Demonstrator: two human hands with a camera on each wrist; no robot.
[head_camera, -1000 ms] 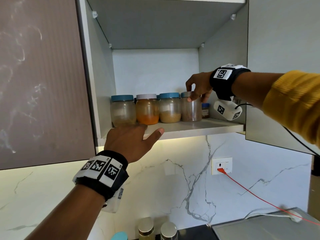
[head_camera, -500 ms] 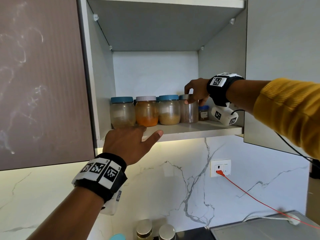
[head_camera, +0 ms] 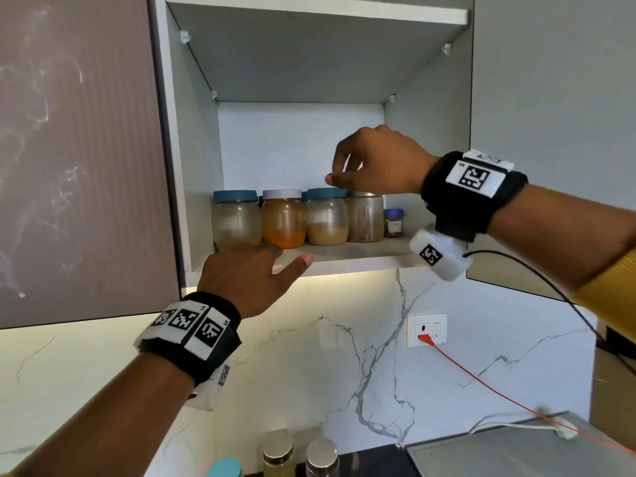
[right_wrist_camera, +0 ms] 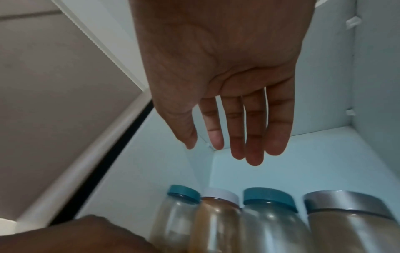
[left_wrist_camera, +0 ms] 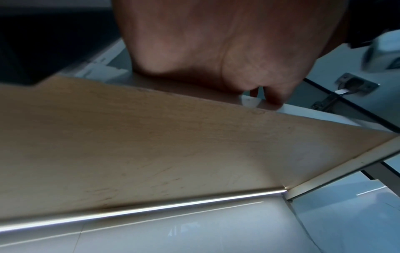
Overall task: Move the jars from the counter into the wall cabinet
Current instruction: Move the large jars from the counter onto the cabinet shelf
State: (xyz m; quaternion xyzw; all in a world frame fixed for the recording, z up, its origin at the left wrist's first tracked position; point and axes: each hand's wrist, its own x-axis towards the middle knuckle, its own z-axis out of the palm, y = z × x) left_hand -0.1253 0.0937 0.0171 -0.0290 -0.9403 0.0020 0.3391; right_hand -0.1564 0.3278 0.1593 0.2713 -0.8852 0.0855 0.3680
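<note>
Right hand (head_camera: pixel 375 163) empty, fingers slack, above silver-lid jar (head_camera: pixel 365 216). Left hand (head_camera: pixel 247 273) flat on shelf (head_camera: pixel 361 258) front edge, holds nothing. Withdraw clear of lids; fetch next jar from tabletop.

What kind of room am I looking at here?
Most likely a home kitchen. An open grey wall cabinet holds clear plastic jars of powdery foodstuffs on its shelf, a white marble-patterned backsplash carries a white wall socket, and more silver-lidded jars stand on the counter below.

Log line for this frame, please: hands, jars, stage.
stage: jar placed | right hand: empty, above silver-lid jar | left hand: resting on shelf edge | shelf row: four jars | counter: more jars
</note>
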